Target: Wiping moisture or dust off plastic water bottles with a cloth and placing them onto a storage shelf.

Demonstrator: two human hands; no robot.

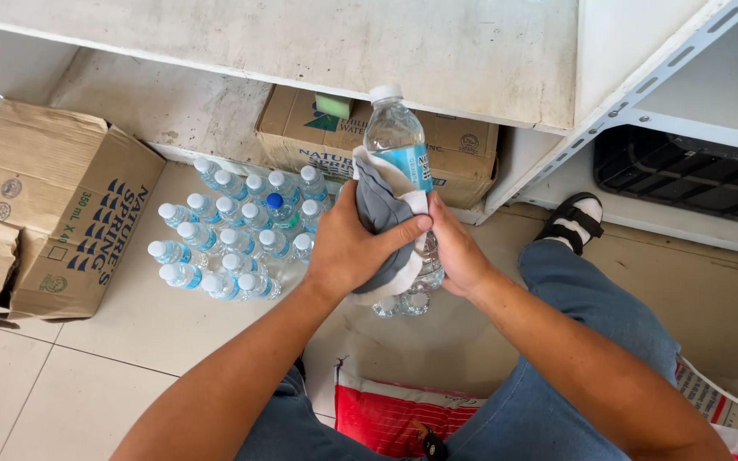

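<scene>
The left hand (354, 248) is closed around a grey and white cloth (383, 224), pressing it against a clear bottle (399, 145). The right hand (456, 252) is wrapped round the bottle's lower half. The bottle stands upright above the floor (113, 333), white-capped, with a blue label. On the floor to the left stands a cluster of small bottles (237, 235), one blue-capped. A brown box (53, 205) lies tipped on its side at far left; another carton (463, 154) sits under the shelf (343, 43).
</scene>
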